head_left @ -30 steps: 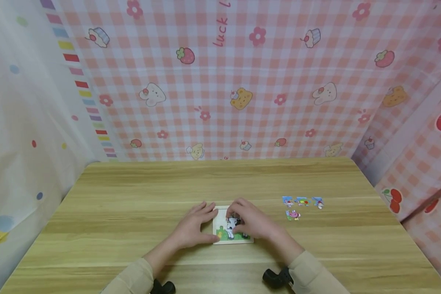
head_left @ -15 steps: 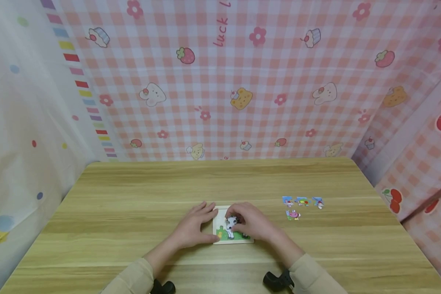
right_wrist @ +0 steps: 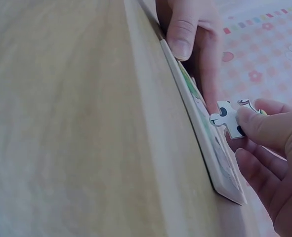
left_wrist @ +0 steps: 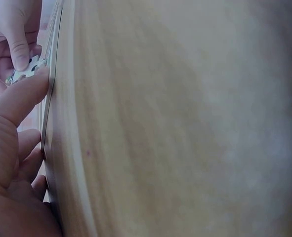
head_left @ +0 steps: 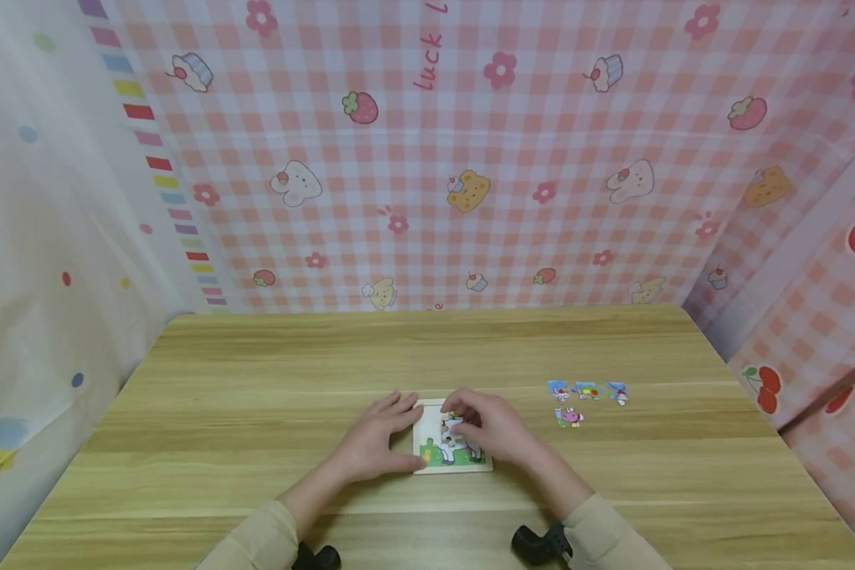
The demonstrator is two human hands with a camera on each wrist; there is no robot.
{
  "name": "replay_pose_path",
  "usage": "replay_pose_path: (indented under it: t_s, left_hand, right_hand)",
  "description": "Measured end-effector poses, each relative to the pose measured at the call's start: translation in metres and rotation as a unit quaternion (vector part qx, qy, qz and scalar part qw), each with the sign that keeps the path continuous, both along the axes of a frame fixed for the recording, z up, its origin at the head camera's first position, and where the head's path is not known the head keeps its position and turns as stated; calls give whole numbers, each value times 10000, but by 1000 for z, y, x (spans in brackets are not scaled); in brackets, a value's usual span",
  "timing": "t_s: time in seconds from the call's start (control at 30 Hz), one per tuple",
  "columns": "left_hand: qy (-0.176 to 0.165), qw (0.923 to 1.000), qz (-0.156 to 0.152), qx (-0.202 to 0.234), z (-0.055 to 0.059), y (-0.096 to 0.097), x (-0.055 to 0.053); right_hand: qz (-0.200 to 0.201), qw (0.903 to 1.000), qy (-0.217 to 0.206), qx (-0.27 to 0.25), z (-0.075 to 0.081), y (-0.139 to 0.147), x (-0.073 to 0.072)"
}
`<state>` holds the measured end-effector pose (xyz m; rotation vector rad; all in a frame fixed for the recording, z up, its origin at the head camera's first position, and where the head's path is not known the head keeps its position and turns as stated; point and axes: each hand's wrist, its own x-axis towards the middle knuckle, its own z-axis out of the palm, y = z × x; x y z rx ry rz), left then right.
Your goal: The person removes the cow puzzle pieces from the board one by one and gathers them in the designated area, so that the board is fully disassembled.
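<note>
A small jigsaw puzzle tray (head_left: 427,412) with a pale wooden rim lies on the table. Its lower part shows green grass and cow legs, while bare pale backing shows at upper left. My left hand (head_left: 381,439) rests along the tray's left side, fingers spread, thumb at the lower left corner. Over the tray, my right hand (head_left: 495,427) pinches a white puzzle piece with black spots (right_wrist: 228,118) between thumb and fingers. In the right wrist view this piece is tilted and held just above the tray (right_wrist: 200,131). The left wrist view shows the piece (left_wrist: 29,69) beyond my left thumb.
Several loose puzzle pieces (head_left: 587,391) with blue and coloured parts lie to the right of the tray, a pink one (head_left: 568,417) nearest. The wooden table (head_left: 256,356) runs back to a pink checked cloth (head_left: 427,237). Black devices (head_left: 537,545) sit by both wrists.
My right hand has shifted slightly and turned the spotted piece, uncovering more of the cow's legs and grass at the tray's lower right. My left hand has stayed in place.
</note>
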<state>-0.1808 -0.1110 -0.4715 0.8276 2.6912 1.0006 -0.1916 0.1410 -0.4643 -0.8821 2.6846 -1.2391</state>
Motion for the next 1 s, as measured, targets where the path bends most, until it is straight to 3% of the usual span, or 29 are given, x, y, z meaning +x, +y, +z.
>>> replay_pose_path:
  t_s: [0.37, 1.0]
  left_hand:
    - [-22, 9999, 71, -69, -2, 1, 1]
    - [-24, 9999, 67, -86, -2, 1, 0]
  right_hand:
    - [-350, 9985, -15, -420, 6, 19, 2]
    - [-985, 9922, 86, -760, 8, 80, 16]
